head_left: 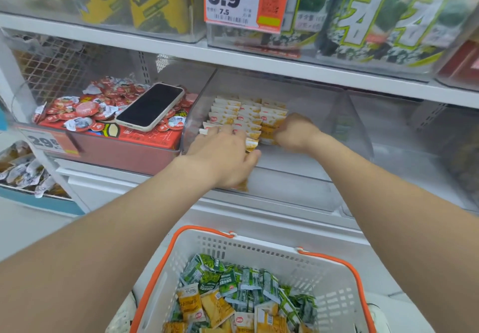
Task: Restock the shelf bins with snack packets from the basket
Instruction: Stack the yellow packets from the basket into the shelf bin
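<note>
Nearest, the orange-handled white basket [259, 252] holds a jumble of green packets [248, 280] and loose yellow packets [191, 304], so plenty looks left to shelve. Beyond it, both hands are inside the clear bin [324, 114]. The left hand [223, 153] lies spread with its fingers fairly straight, pressing on the front of the stacked yellow packets [246, 114]. The right hand [298, 133] is curled tight, pinching a few at the right end of the same rows. The rows stand on edge and lean (only the hands seem to brace the front ones), so letting go abruptly would likely tip them forward into the bare front half of the bin. Further left, a phone [151, 108] rests aslant on heaped red snack cups [77, 114]; a knock there could slide it off.
</note>
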A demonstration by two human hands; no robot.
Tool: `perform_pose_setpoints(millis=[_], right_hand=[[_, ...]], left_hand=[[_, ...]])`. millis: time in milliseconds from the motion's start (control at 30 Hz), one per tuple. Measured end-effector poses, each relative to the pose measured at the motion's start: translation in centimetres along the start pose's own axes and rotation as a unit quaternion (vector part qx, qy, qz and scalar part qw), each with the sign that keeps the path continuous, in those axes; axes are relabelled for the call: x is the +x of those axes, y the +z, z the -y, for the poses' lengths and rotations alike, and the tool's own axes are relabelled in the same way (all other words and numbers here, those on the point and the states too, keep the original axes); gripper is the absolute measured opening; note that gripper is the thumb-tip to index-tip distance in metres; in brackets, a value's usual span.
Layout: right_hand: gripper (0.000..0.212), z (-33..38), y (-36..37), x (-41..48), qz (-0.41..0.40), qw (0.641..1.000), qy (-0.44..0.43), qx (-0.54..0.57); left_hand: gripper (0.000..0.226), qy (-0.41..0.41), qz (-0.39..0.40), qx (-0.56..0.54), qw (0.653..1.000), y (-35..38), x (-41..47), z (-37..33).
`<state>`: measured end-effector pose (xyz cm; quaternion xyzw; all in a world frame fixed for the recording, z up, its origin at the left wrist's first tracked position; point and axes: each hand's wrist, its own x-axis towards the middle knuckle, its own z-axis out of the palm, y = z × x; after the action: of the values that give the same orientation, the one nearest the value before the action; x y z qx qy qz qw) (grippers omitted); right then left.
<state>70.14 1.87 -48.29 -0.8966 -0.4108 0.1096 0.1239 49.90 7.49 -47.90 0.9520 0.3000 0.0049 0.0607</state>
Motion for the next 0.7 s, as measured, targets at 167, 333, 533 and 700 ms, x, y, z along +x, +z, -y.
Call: perform_pose_setpoints(millis=[167, 333, 533, 700], right_hand=[[0.017, 1.1, -1.0, -7.4, -0.171, 0.971, -0.169, 0.002], [0.017, 3.0, 0.5, -17.7, -0.073, 0.958, -0.267, -0.071], [0.008, 1.7, 5.5, -24.0, 0.114, 0.937, -0.267, -0.195], [0.020, 0.6, 9.2, -25.6, 0.185, 0.899, -0.297, -0.265]], left_hand=[[0.022, 0.017, -0.129, -0.049, 0.990, -2.4, -3.3, -0.6], [0.024, 0.010, -0.022, -0.083, 0.996, -1.7, -7.2, -1.5], [0.014, 0.054, 0.214, 0.076, 0.973, 5.9, -10.0, -4.0], [0.022, 0.102, 0.397, 0.142, 0.901, 13.7, -11.7, -4.2]])
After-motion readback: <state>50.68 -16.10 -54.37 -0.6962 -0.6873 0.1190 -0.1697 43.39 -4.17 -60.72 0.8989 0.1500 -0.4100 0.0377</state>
